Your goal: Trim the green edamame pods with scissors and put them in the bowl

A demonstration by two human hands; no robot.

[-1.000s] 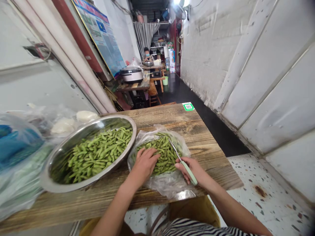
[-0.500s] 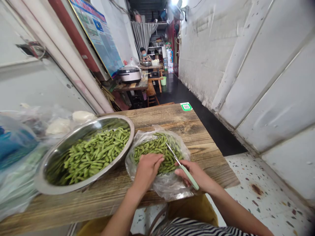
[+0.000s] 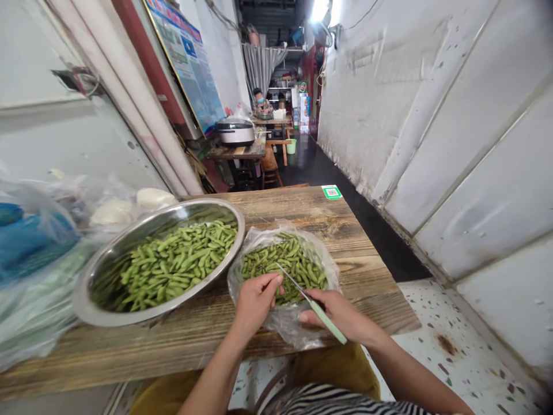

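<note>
My left hand [image 3: 256, 301] is over the near left side of a clear plastic bag [image 3: 330, 262] of green soybean pods [image 3: 298, 253]. Its thumb and fingertips are pinched together; what lies between them is too small to make out. In my right hand [image 3: 341, 314] is a pair of scissors [image 3: 325, 320] with a pale green handle, held slantwise. The slim metal blades point up and left over the pods, their tip close to my left fingertips. Left of the bag, a large steel basin [image 3: 88, 305] holds many more pods.
The wooden table [image 3: 367, 276] bears a green QR code card [image 3: 332, 192] at its far corner. Plastic bags [image 3: 38, 242] crowd the left side. Farther back, a cooker [image 3: 234, 132] stands on another table, with a person [image 3: 261, 104] seated beyond.
My left hand has drawn its fingers from a flatter reach into a pinch. The scissors' tip has swung left and down, closer to those fingertips. The whole view has shifted slightly.
</note>
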